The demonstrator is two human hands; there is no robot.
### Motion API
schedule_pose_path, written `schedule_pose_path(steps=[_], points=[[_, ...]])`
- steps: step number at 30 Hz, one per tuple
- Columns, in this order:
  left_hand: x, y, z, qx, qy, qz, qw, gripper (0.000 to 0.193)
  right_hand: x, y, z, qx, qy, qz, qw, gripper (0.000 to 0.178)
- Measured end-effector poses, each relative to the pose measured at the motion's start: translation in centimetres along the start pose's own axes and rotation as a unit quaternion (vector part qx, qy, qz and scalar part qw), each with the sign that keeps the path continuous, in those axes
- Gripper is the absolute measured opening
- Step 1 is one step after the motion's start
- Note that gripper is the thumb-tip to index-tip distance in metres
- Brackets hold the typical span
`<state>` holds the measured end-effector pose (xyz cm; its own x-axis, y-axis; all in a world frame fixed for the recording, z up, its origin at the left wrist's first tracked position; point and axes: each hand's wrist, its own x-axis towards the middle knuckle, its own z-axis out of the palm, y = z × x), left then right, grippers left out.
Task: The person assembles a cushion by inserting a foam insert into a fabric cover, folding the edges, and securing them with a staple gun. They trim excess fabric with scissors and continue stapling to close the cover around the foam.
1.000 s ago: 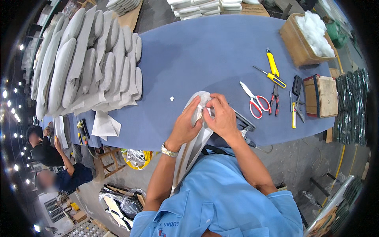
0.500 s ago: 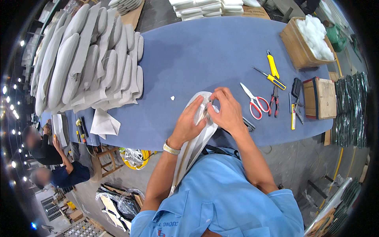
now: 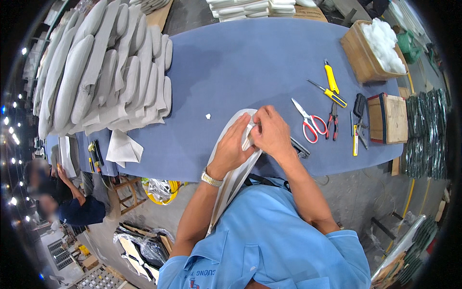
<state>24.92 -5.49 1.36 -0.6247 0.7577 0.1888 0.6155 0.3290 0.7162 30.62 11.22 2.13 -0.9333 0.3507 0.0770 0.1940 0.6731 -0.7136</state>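
Below, blue table (image 3: 231, 62), pale pad (image 3: 234, 179) over near edge; grey floor (image 3: 351, 192)

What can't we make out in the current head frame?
All in the head view:
- What the right hand pinches on the pale padded piece: hidden by its own fingers.
- That piece's lower end: lost at the blue shirt.
- Dark tool: partly covered by the right forearm.
- White pad stack: cut off by the top edge.
- Co-workers: small, blurred.
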Motion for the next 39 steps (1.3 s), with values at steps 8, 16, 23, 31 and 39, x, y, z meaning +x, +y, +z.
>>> schedule_pose_path(steps=[8,16,23,31,39], points=[[-0.2,-0.4,0.7,0.013,0.017,-0.006,1.0,0.081,-1.6,-1.2,-1.2,0.014,0.043,-0.05,0.998,0.023],[1.3,0.4,-0.2,0.04,-0.034,-0.007,0.999,0.082,-2.0,0.2,1.0,0.009,0.089,-0.043,0.995,0.023],[1.3,-0.1,0.1,0.015,-0.065,-0.011,0.998,0.084,-1.7,-0.4,0.8,-0.007,0.108,-0.048,0.993,0.017],[0.3,-0.4,0.5,0.0,-0.042,-0.04,0.998,0.07,-3.0,0.3,1.0,0.001,0.078,-0.066,0.995,0.019],[-0.3,-0.8,0.6,0.02,-0.002,-0.035,0.999,0.059,-3.8,-0.1,1.7,0.019,0.068,-0.038,0.997,0.018]])
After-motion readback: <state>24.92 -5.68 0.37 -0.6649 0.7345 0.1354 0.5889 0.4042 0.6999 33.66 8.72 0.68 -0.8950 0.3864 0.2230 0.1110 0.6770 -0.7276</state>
